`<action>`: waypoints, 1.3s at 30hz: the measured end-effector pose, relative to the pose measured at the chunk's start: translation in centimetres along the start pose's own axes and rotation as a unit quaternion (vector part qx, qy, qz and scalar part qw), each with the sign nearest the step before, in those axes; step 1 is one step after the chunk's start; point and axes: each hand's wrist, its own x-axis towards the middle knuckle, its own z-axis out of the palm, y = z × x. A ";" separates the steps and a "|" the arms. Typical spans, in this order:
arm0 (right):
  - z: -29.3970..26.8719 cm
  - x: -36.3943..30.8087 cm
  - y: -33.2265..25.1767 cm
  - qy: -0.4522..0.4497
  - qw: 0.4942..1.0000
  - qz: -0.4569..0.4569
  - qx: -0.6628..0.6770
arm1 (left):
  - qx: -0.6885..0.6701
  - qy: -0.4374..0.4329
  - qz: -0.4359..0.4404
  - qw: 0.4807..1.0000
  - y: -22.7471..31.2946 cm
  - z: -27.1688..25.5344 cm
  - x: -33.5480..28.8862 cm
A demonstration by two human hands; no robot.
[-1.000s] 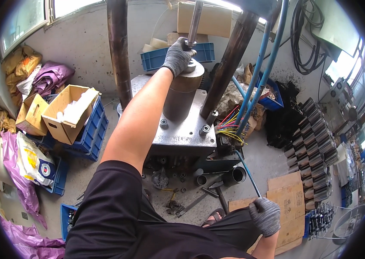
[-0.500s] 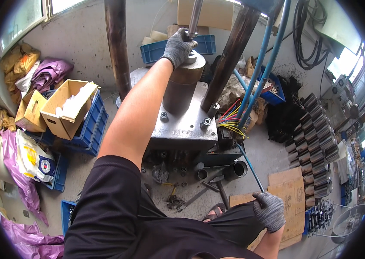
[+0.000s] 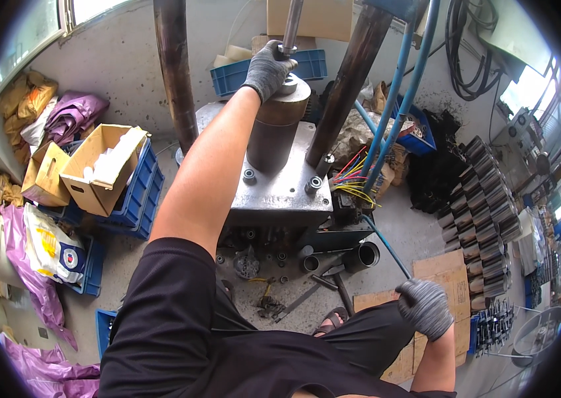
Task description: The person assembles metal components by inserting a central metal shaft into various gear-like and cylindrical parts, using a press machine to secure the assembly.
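Fingers [image 3: 283, 65] of the left hand [image 3: 267, 71], in a grey knitted glove, bend around the near side of a steel rod's collared lower end; their tips are partly hidden, so I cannot tell whether they pinch it or only rest against it. That steel rod [image 3: 293, 23] stands close to vertical, just above a thick steel cylinder [image 3: 271, 142] with a ring [image 3: 287, 86] on its top. Left arm reaches forward and slightly to the right, almost straight, the forearm bare below a short black sleeve [image 3: 161, 292], the back of the hand turned up.

Right hand [image 3: 427, 308], gloved alike, is held low beside the right thigh, its fingers folded closed around the near end of a blue lever [image 3: 388, 247]. Its wrist bends a little toward the left, and the bare forearm comes up from the lower edge. From that fist the lever slopes away forward and to the left, toward the base of the press.

The cylinder stands upright on a steel plate [image 3: 274, 202], between two dark columns, a left column [image 3: 175, 73] and a right column [image 3: 347, 89]. Flattened cardboard [image 3: 445, 275] lies on the floor beyond the right hand
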 end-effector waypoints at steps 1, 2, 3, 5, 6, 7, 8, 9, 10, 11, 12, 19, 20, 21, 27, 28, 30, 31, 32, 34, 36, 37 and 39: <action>0.4 -0.6 0.0 0.000 1.000 0.001 0.000 | 0.006 0.002 0.003 1.000 0.2 0.0 -0.1; 0.7 -0.9 -0.3 -0.063 0.998 0.010 -0.029 | 0.006 0.002 0.004 1.000 0.3 0.0 -0.2; 0.8 -1.3 -0.6 -0.126 0.990 0.021 -0.059 | 0.001 0.001 0.002 1.000 0.4 0.0 -0.2; 1.0 -1.5 -0.4 -0.126 0.990 0.026 -0.053 | -0.006 0.001 0.000 1.000 0.5 0.1 -0.1; 0.8 -1.5 -0.4 -0.085 0.996 0.025 -0.024 | -0.014 -0.006 -0.008 1.000 0.9 0.2 -0.2; 0.6 -1.4 -0.5 -0.043 0.999 0.024 0.004 | -0.023 -0.014 -0.017 0.999 1.3 0.4 -0.3; 0.4 -1.3 -0.2 0.001 1.000 0.013 0.021 | -0.028 -0.016 -0.027 0.999 1.6 0.7 -0.4; -0.1 -0.8 0.0 0.002 1.000 0.015 0.022 | -0.029 -0.018 -0.026 0.999 1.5 0.8 -0.2; -0.7 0.3 0.3 0.058 0.998 -0.007 0.006 | 0.002 -0.009 -0.008 1.000 1.0 0.3 0.0; -1.5 1.9 0.5 0.115 0.993 -0.027 -0.010 | 0.033 -0.001 0.010 0.999 0.5 -0.2 0.1; -2.5 4.7 0.5 0.194 0.978 -0.065 -0.039 | 0.040 0.001 0.007 0.999 0.3 -0.9 -0.2; -8.4 16.9 4.8 0.369 0.928 -0.045 0.028 | -0.027 -0.013 -0.013 0.999 1.3 0.3 -0.5; -8.5 17.1 5.2 0.353 0.935 0.002 0.043 | -0.046 -0.019 -0.022 0.999 1.5 0.5 -0.6; -8.5 16.9 5.1 0.353 0.935 0.002 0.044 | -0.045 -0.018 -0.022 0.999 1.6 0.3 -0.6; -5.7 8.8 3.3 0.190 0.977 -0.064 -0.075 | -0.231 -0.007 -0.077 0.970 2.4 -0.9 -1.4; -4.5 6.7 2.5 0.040 0.999 0.004 -0.036 | -0.263 -0.002 -0.089 0.961 1.5 -2.1 -1.0; -1.3 1.4 1.6 -0.065 0.997 -0.036 0.005 | -0.314 -0.008 -0.100 0.944 0.8 -1.1 -0.1; 0.1 0.0 0.8 -0.118 0.992 -0.038 0.030 | -0.290 0.000 -0.088 0.953 1.0 -0.7 0.0; 1.2 -1.1 0.3 -0.156 0.988 -0.009 -0.004 | -0.268 0.006 -0.077 0.960 1.2 -0.2 0.0; 2.9 -2.2 -0.2 -0.175 0.983 0.022 -0.057 | -0.265 0.002 -0.085 0.960 1.9 -0.2 -0.5; 2.8 -2.0 -0.9 -0.161 0.985 0.034 -0.055 | -0.263 -0.006 -0.092 0.960 2.1 -0.4 -0.9; 2.6 -1.8 -1.1 -0.146 0.987 0.044 -0.054 | -0.261 -0.007 -0.093 0.961 2.0 -0.5 -0.9; 1.9 -1.3 -1.0 -0.140 0.988 0.043 -0.046 | -0.282 0.011 -0.081 0.956 2.0 -0.4 -0.8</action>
